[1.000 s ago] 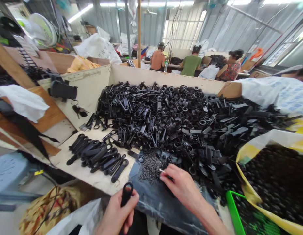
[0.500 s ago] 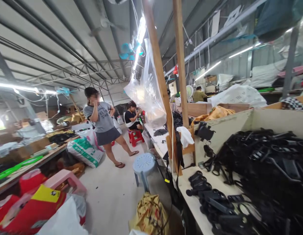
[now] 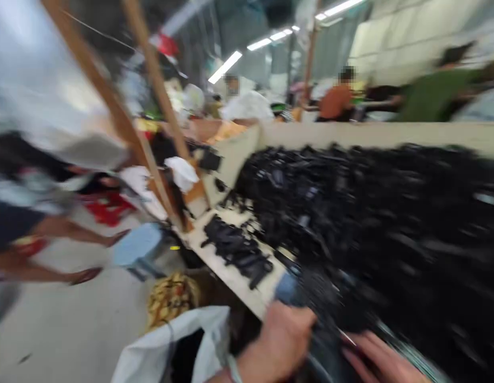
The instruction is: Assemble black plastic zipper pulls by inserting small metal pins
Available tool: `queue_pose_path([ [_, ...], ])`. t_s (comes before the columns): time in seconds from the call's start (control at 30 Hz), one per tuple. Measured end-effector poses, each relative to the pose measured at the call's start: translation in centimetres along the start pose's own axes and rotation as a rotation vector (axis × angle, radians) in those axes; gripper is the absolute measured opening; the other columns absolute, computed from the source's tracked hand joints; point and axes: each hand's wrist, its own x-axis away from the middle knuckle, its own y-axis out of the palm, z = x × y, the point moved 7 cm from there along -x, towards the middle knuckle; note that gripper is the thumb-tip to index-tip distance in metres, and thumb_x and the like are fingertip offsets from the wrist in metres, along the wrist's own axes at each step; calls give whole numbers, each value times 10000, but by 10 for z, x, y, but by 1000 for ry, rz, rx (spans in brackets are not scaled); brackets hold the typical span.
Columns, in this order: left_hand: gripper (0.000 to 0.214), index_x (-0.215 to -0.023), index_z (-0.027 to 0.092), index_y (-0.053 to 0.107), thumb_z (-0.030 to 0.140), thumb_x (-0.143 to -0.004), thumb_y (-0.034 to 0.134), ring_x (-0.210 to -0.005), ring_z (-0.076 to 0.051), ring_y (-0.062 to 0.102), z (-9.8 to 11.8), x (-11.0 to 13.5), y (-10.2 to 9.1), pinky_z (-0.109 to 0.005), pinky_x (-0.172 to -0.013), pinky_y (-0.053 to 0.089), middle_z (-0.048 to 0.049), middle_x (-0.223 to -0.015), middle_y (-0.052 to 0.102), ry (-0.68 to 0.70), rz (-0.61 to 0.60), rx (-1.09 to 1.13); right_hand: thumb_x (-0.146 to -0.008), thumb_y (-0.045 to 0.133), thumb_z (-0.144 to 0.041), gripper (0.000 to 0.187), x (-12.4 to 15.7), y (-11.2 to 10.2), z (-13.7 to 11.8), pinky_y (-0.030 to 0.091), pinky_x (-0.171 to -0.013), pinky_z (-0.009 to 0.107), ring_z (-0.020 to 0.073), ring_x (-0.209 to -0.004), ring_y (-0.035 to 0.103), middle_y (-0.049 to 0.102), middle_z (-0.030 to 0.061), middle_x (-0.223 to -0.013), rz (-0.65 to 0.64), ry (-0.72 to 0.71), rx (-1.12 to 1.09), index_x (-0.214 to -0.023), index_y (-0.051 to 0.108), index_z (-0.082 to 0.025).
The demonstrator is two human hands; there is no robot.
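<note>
My left hand point(image 3: 285, 332) is at the bottom centre, over the near edge of the work table point(image 3: 203, 239). Its fingers are curled closed; what is inside them is hidden. A blurred blue patch point(image 3: 286, 287) shows just beyond it. To its right, my right hand point(image 3: 385, 357) reaches in low over dark material, fingers pointing left; a thin shiny line point(image 3: 346, 338) shows at its fingertips. Motion blur hides whether it grips anything. A large heap of black parts point(image 3: 351, 213) fills the table beyond both hands. A smaller row of black parts point(image 3: 235, 247) lies nearer the left edge.
An open white sack point(image 3: 151, 351) stands below my left arm, with a brown bundle point(image 3: 173, 298) behind it. A blue stool point(image 3: 139, 244) and a person's legs point(image 3: 51, 250) are at left. Wooden posts point(image 3: 157, 80) rise beside the table. Several people sit at the back.
My view has swung right and down towards the table. Both my hands have come into view at the bottom. The standing person has shifted to the left edge of the picture.
</note>
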Motion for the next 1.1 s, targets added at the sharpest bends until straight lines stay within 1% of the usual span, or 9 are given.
queue_pose_path([
  [0.03, 159, -1092, 196, 682, 310, -993, 632, -869, -170, 701, 18, -4, 10, -326, -756, 594, -49, -1061, 729, 38, -73, 235, -968, 529, -556, 349, 20, -16, 1, 590, -621, 309, 256, -744, 750, 773, 46, -872, -29, 61, 6, -962, 801, -338],
  [0.1, 100, -1041, 207, 688, 180, -962, 634, -777, -175, 723, 38, -11, 20, -284, -672, 556, 0, -860, 753, 97, -140, 379, -1026, 470, -496, 366, 39, -34, 2, 575, -680, 292, 227, -799, 739, 755, 46, -930, -79, 198, -34, -1039, 782, -307],
  [0.17, 196, -1041, 229, 682, 91, -917, 618, -776, -208, 747, 39, -16, 25, -281, -640, 510, 2, -820, 774, 83, -180, 481, -1032, 473, -477, 364, 40, -45, 1, 551, -679, 283, 213, -779, 716, 735, 45, -878, -26, 266, -67, -1007, 776, -277],
  [0.23, 208, -1025, 232, 674, 79, -905, 597, -779, -237, 757, 33, -19, 27, -290, -619, 468, -15, -819, 781, 52, -202, 533, -1027, 490, -459, 349, 36, -49, 0, 530, -669, 282, 208, -757, 696, 723, 44, -850, 12, 292, -98, -975, 771, -258],
  [0.4, 181, -969, 221, 665, 96, -913, 546, -807, -275, 748, 25, -18, 28, -311, -636, 419, -47, -839, 771, 28, -227, 625, -1020, 508, -388, 291, 27, -41, -7, 492, -663, 281, 205, -749, 670, 707, 35, -842, -12, 293, -118, -957, 755, -248],
  [0.53, 194, -1009, 248, 647, 151, -947, 491, -798, -247, 727, 22, -16, 28, -306, -671, 411, -16, -830, 752, -15, -201, 725, -1024, 510, -328, 242, 15, -35, -11, 481, -674, 270, 195, -776, 673, 705, 23, -884, -34, 283, -6, -937, 721, -248],
  [0.83, 129, -843, 246, 595, 220, -920, 495, -707, -217, 631, 16, -24, 30, -306, -659, 344, 1, -733, 650, -164, -129, 929, -1019, 546, -216, 184, -12, -16, -15, 410, -634, 256, 178, -775, 686, 679, 12, -924, -144, 199, 212, -905, 689, -240],
  [0.97, 289, -736, 237, 563, 392, -973, 506, -597, -182, 563, 6, -25, 33, -292, -607, 345, 24, -622, 585, -272, -113, 1089, -996, 575, -168, 185, -17, -8, -16, 335, -572, 267, 184, -725, 674, 665, 24, -887, -194, 166, 292, -853, 683, -214],
  [1.1, 440, -634, 221, 588, 506, -965, 531, -682, -183, 608, -4, -23, 35, -275, -665, 429, -4, -644, 629, -391, -70, 1255, -995, 560, -160, 190, -20, 1, -21, 313, -564, 265, 177, -711, 657, 661, 25, -873, -209, 125, 268, -869, 692, -216],
])
